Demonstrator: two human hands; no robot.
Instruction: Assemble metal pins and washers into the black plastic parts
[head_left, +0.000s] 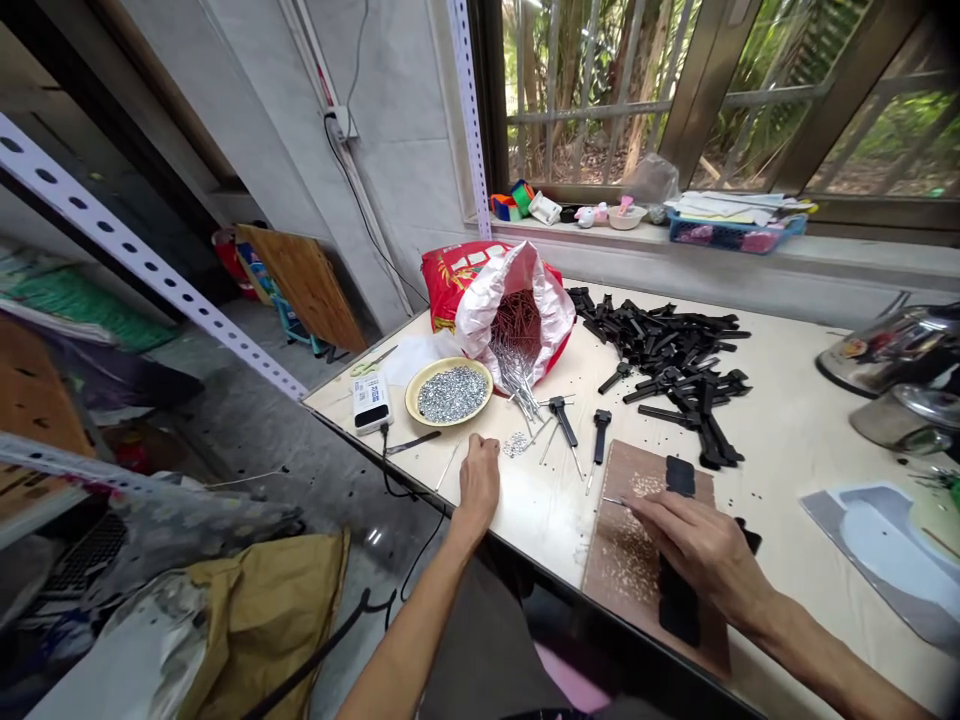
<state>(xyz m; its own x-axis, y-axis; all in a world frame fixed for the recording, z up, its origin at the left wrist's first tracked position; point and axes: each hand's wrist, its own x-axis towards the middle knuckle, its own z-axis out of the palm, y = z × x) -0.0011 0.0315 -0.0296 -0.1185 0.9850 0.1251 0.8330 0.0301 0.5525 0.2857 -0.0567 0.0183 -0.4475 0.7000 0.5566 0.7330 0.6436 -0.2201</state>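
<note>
Our right forearm (817,645) slants in, right hand (701,548) pinching a thin metal rod (613,500) above the brown board (606,545). Left hand (480,478)'s curled, grip unclear to us; one careless sweep could scatter those loose metal bits (516,444) beside it.

Lighting: bright daylight from the barred metal-framed window (600,110), beyond the hands; foliage outside pale in spots. Worktop, pale wood (540,510): evenly lit around the left hand (480,475), soft shadows. Floor, dark grey (337,490), left of that hand: dimmer, small glare spots. Focus: mostly sharp; right hand (701,545) slightly soft. Edges: wide-angle stretching, dark upper-right corner.
</note>
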